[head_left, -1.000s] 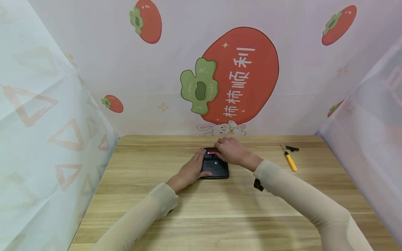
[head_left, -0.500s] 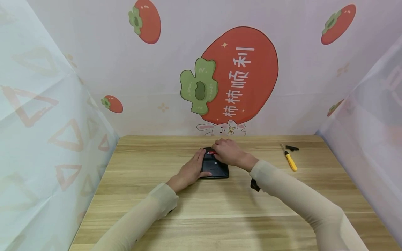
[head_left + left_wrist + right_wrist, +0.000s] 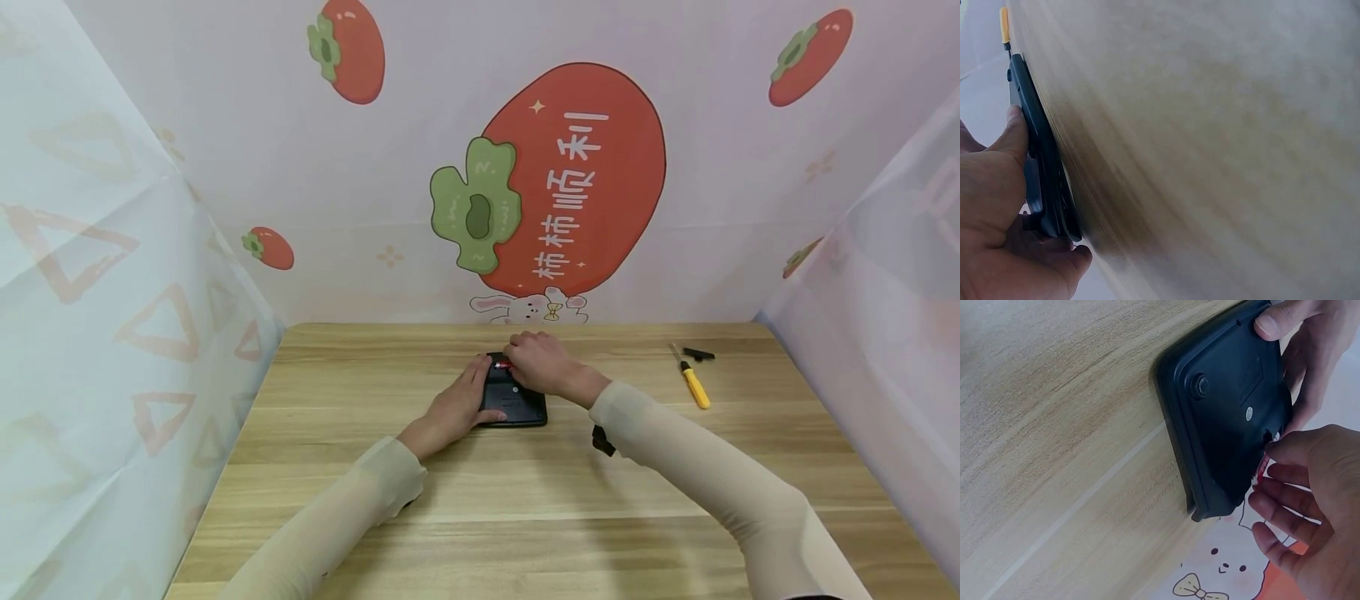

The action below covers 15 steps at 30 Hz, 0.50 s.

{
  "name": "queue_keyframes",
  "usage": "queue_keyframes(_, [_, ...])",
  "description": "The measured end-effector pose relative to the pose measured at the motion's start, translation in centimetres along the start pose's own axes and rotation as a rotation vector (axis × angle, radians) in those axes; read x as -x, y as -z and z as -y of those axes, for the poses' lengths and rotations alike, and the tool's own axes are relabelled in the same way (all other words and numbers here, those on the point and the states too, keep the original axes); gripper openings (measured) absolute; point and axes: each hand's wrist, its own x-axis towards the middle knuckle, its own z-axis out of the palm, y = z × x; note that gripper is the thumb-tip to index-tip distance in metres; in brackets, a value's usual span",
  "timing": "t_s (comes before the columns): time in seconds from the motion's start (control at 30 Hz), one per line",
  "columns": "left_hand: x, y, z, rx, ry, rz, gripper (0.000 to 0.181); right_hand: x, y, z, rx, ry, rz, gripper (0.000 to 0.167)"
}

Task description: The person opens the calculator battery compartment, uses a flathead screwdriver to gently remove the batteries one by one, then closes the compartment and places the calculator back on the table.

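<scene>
A black calculator-like device lies face down on the table, its back with a round foot and small pale sticker turned up. My left hand grips its left side, thumb on the back and fingers along the edge. At the far end, a red battery sits at the open battery compartment. My right hand pinches this battery between thumb and fingers, hiding part of it. In the left wrist view, the left thumb presses the back of the device.
A yellow-handled screwdriver lies on the wooden table to the right. Beside its tip is a small black cover. Patterned sheets stand behind and at both sides of the table.
My right hand has shifted slightly left along the battery, and less of the battery shows. The left hand and the device have stayed in place.
</scene>
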Motion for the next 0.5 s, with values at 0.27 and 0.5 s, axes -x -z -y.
queue_keyframes(0.27, [0.03, -0.08, 0.07, 0.001, -0.001, -0.005, 0.101, -0.32, 0.16, 0.10, 0.002, 0.010, 0.010, 0.017])
queue_keyframes(0.5, [-0.07, -0.19, 0.14, 0.001, 0.006, -0.003, 0.102, -0.63, 0.22, 0.41, -0.017, 0.021, 0.018, 0.015])
